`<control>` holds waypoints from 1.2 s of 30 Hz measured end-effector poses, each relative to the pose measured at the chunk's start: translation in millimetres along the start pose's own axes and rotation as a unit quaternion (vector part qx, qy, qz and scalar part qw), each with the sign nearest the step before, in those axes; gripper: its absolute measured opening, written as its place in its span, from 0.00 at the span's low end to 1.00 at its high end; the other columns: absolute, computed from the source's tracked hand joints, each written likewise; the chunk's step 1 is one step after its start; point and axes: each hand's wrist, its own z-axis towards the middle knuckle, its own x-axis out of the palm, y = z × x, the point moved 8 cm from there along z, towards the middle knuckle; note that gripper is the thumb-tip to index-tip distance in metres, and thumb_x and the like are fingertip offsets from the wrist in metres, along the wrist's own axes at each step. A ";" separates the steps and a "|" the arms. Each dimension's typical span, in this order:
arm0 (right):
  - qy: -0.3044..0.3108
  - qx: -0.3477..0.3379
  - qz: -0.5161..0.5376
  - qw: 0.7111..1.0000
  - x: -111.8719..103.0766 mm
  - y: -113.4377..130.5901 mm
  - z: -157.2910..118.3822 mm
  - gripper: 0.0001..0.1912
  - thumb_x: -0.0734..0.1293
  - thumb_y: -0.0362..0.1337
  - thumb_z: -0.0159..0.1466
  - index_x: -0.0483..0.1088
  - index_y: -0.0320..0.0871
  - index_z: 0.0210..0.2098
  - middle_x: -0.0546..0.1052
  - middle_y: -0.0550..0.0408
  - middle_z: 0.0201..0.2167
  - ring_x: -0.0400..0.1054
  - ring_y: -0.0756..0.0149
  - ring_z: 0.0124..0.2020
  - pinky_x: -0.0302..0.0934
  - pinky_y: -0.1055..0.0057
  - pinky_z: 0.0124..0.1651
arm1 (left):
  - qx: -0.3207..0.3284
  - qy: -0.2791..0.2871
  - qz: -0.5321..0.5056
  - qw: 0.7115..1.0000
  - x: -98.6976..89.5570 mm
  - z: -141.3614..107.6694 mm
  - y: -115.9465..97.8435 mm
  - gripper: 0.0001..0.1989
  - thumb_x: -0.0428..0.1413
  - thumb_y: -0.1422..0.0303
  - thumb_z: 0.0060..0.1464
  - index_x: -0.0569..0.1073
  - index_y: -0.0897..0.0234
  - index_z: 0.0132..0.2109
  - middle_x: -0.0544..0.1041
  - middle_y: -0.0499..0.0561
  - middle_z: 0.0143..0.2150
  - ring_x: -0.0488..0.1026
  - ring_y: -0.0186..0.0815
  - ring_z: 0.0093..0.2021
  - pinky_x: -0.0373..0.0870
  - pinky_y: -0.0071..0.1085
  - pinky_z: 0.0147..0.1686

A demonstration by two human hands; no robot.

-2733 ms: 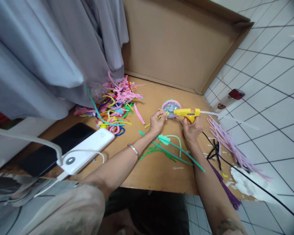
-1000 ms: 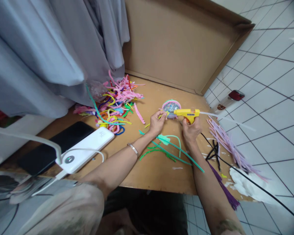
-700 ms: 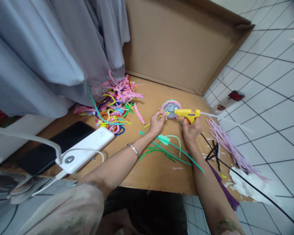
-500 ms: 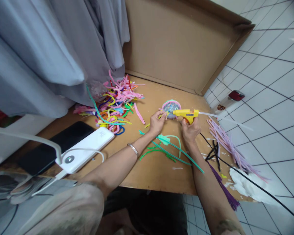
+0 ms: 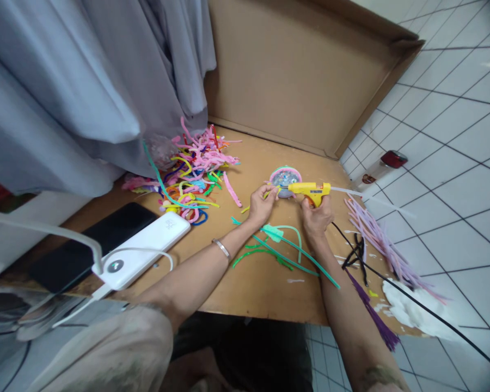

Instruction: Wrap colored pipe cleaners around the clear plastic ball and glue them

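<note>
A yellow glue gun (image 5: pixel 309 188) is gripped in my right hand (image 5: pixel 316 213), its nozzle pointing left. A clear glue stick (image 5: pixel 347 191) juts from its back end. Fingertips of my left hand (image 5: pixel 263 203) are pinched on a small piece of yellow pipe cleaner (image 5: pixel 278 190), close to the nozzle. Just behind both hands sits a round container (image 5: pixel 285 175) with a pink and green rim and small bits inside. Between my forearms lie teal pipe cleaners (image 5: pixel 298 249), a light green fuzzy piece (image 5: pixel 274 233) and darker green stems (image 5: pixel 265 251).
A tangled heap of colourful pipe cleaners (image 5: pixel 200 163) lies at the back left. A white power bank (image 5: pixel 147 250) and a black phone (image 5: pixel 102 245) are at the left. Lilac pipe cleaners (image 5: pixel 379 245), purple ones (image 5: pixel 373 313) and white fluff (image 5: pixel 412 307) lie right, near the black cord (image 5: pixel 396 283).
Both hands hold almost the same place. The glue stick's free end has shifted slightly toward the left.
</note>
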 end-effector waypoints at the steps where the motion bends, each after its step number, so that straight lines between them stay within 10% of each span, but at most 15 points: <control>1: 0.000 -0.002 0.001 1.000 0.4 -0.2 -0.1 0.16 0.63 0.46 0.60 0.67 0.43 0.41 0.76 0.48 0.33 0.71 0.56 0.33 0.59 0.66 0.36 | -0.001 -0.001 -0.001 1.000 0.0 0.1 0.2 0.10 0.60 0.64 0.57 0.74 0.63 0.29 0.75 0.46 0.24 0.73 0.33 0.34 0.69 0.30 0.47; 24: -0.039 0.081 -0.037 0.995 -16.6 -17.7 12.8 0.17 0.63 0.48 0.58 0.69 0.42 0.40 0.75 0.48 0.30 0.69 0.52 0.32 0.58 0.63 0.36 | 0.011 0.001 -0.007 1.000 -0.7 0.4 -0.5 0.14 0.60 0.64 0.57 0.70 0.63 0.24 0.76 0.48 0.27 0.75 0.36 0.40 0.68 0.32 0.52; 36: 0.062 0.116 -0.240 0.962 -22.0 -54.7 21.6 0.24 0.61 0.39 0.63 0.67 0.32 0.55 0.71 0.29 0.55 0.64 0.40 0.58 0.53 0.48 0.57 | 0.032 0.010 0.008 0.999 -2.0 0.4 1.9 0.13 0.59 0.62 0.55 0.72 0.63 0.26 0.76 0.48 0.27 0.74 0.35 0.36 0.68 0.31 0.48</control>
